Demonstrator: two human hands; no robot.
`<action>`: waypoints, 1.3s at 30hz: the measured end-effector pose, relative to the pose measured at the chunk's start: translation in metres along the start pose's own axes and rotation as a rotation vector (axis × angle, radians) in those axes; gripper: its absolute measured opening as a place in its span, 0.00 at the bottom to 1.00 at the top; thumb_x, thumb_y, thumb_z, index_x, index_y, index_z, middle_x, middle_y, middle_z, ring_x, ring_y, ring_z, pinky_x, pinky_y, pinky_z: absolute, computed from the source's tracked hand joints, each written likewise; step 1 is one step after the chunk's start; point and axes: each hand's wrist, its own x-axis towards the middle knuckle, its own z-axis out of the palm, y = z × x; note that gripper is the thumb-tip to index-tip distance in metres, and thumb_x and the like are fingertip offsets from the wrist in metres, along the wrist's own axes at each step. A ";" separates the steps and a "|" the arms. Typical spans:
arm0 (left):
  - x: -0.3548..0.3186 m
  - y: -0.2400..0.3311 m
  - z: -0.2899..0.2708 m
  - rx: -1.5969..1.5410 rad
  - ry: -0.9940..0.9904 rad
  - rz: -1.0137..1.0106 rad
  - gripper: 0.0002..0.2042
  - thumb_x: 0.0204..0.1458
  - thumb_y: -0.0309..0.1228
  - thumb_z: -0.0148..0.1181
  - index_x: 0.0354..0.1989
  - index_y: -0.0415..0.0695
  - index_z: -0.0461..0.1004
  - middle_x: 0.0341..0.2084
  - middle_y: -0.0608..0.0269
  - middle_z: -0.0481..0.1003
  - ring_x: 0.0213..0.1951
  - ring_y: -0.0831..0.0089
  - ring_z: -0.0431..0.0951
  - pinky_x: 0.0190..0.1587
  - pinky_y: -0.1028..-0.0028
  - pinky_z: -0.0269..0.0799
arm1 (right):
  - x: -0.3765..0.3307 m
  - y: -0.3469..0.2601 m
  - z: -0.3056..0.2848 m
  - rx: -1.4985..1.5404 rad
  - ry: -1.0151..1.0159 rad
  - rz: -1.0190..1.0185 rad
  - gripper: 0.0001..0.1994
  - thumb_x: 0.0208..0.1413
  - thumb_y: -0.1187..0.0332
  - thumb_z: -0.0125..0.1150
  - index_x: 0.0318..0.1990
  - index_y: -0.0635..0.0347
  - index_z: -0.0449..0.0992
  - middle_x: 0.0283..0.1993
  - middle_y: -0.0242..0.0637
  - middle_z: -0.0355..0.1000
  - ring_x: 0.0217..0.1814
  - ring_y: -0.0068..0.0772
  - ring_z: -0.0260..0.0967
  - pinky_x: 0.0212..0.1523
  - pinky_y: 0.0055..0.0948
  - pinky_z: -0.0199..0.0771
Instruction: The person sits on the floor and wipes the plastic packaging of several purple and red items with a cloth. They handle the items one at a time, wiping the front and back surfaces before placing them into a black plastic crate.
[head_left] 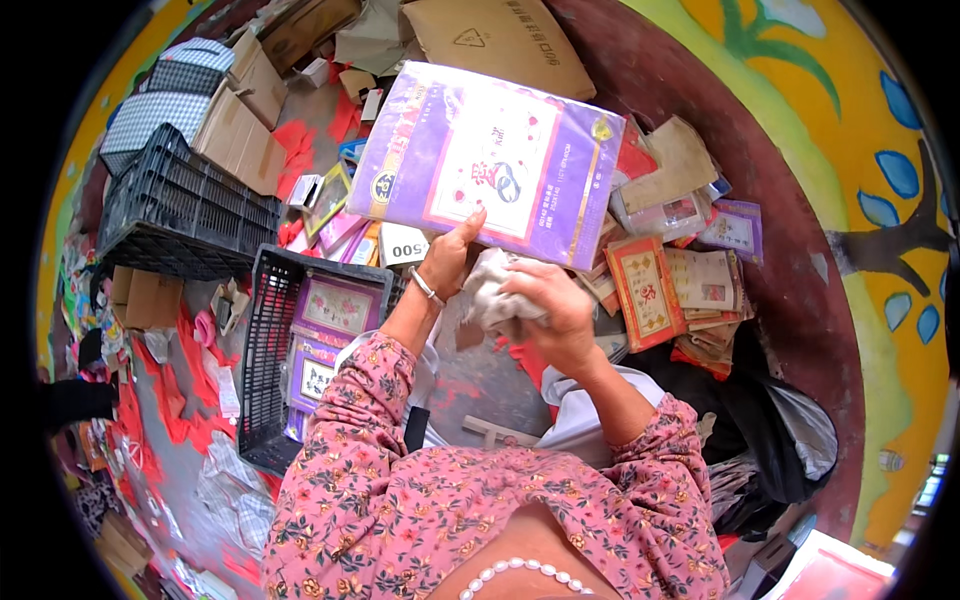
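Left hand [448, 255] grips the lower edge of a large flat purple packet [487, 163], thumb up over its front face, holding it tilted up at chest height above the clutter. A thin bangle [425, 287] sits at that wrist. Right hand [548, 310] is closed around a crumpled grey-white cloth [489, 293], which is pressed just below the packet's bottom edge, between the two hands. Both forearms wear pink floral sleeves [360, 400].

The packet has a white panel with pink and red decoration in the middle and a gold strip along one side.

Below the left forearm stands a black plastic crate [262, 330] holding smaller purple packets [338, 305]. A second black crate [180, 210] lies upside down further to the left, near brown cardboard boxes [240, 130]. To the right of the hands is a loose heap of red-and-gold packets [645, 290] and other flat packs [735, 228] on the floor. Scraps of red paper [170, 400] are scattered over the grey floor [480, 385] on the left. A wall painted yellow with a tree and blue leaves [895, 175] runs along the right side.
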 end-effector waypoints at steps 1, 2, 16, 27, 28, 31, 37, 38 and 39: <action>0.004 -0.001 -0.001 -0.068 -0.021 0.008 0.18 0.56 0.34 0.43 0.52 0.36 0.58 0.46 0.54 0.67 0.46 0.66 0.69 0.50 0.66 0.65 | -0.001 0.000 -0.008 0.251 0.041 0.154 0.18 0.33 0.86 0.53 0.35 0.60 0.72 0.39 0.40 0.70 0.43 0.36 0.68 0.44 0.28 0.67; 0.005 0.000 -0.006 -0.132 -0.032 0.019 0.19 0.56 0.34 0.43 0.52 0.36 0.57 0.46 0.53 0.66 0.46 0.64 0.69 0.50 0.65 0.65 | 0.000 0.000 -0.014 0.442 0.061 0.282 0.17 0.35 0.87 0.51 0.36 0.60 0.72 0.38 0.35 0.70 0.43 0.26 0.67 0.44 0.24 0.66; -0.005 -0.040 -0.018 0.198 -0.022 -0.244 0.08 0.49 0.21 0.50 0.37 0.33 0.69 0.32 0.60 0.73 0.35 0.72 0.74 0.41 0.72 0.70 | 0.038 0.071 -0.017 -0.002 0.408 0.218 0.24 0.47 0.67 0.58 0.54 0.55 0.62 0.59 0.48 0.52 0.61 0.46 0.50 0.60 0.39 0.49; -0.007 -0.038 0.007 0.269 -0.114 -0.253 0.16 0.42 0.20 0.58 0.43 0.37 0.68 0.36 0.60 0.73 0.36 0.72 0.74 0.42 0.73 0.69 | 0.045 0.129 -0.037 -0.473 0.503 0.280 0.23 0.41 0.69 0.61 0.49 0.51 0.68 0.54 0.53 0.55 0.53 0.54 0.57 0.52 0.42 0.57; -0.011 -0.034 0.002 0.295 -0.123 -0.238 0.17 0.42 0.20 0.58 0.44 0.37 0.67 0.37 0.59 0.73 0.36 0.71 0.74 0.42 0.72 0.69 | 0.053 0.128 -0.032 -0.359 0.577 0.380 0.22 0.41 0.71 0.60 0.48 0.53 0.68 0.53 0.54 0.57 0.52 0.54 0.58 0.52 0.40 0.58; -0.011 -0.023 -0.013 1.258 -0.249 -0.417 0.12 0.44 0.26 0.57 0.39 0.42 0.72 0.36 0.58 0.74 0.39 0.74 0.73 0.42 0.72 0.69 | 0.054 0.094 -0.003 -0.243 0.482 0.140 0.21 0.39 0.72 0.60 0.46 0.54 0.69 0.49 0.52 0.61 0.51 0.53 0.59 0.52 0.40 0.60; 0.010 -0.067 -0.045 1.411 -0.346 0.017 0.13 0.45 0.29 0.50 0.37 0.36 0.73 0.32 0.54 0.75 0.36 0.64 0.73 0.40 0.68 0.68 | 0.050 0.056 0.033 -0.214 0.136 -0.035 0.18 0.43 0.75 0.50 0.46 0.59 0.71 0.48 0.42 0.68 0.52 0.41 0.64 0.52 0.36 0.60; -0.007 -0.044 -0.008 1.083 -0.163 -0.173 0.10 0.40 0.28 0.54 0.30 0.35 0.74 0.22 0.58 0.75 0.28 0.68 0.73 0.32 0.69 0.68 | 0.052 0.073 0.018 -0.399 0.233 -0.045 0.17 0.45 0.75 0.49 0.46 0.59 0.70 0.47 0.41 0.69 0.51 0.40 0.64 0.53 0.35 0.59; -0.003 -0.070 -0.041 1.043 -0.383 -0.093 0.12 0.40 0.27 0.53 0.35 0.37 0.73 0.27 0.58 0.75 0.31 0.69 0.72 0.34 0.70 0.67 | 0.057 0.075 0.012 -0.383 0.259 -0.039 0.17 0.44 0.76 0.51 0.46 0.60 0.71 0.47 0.41 0.69 0.50 0.40 0.65 0.52 0.34 0.59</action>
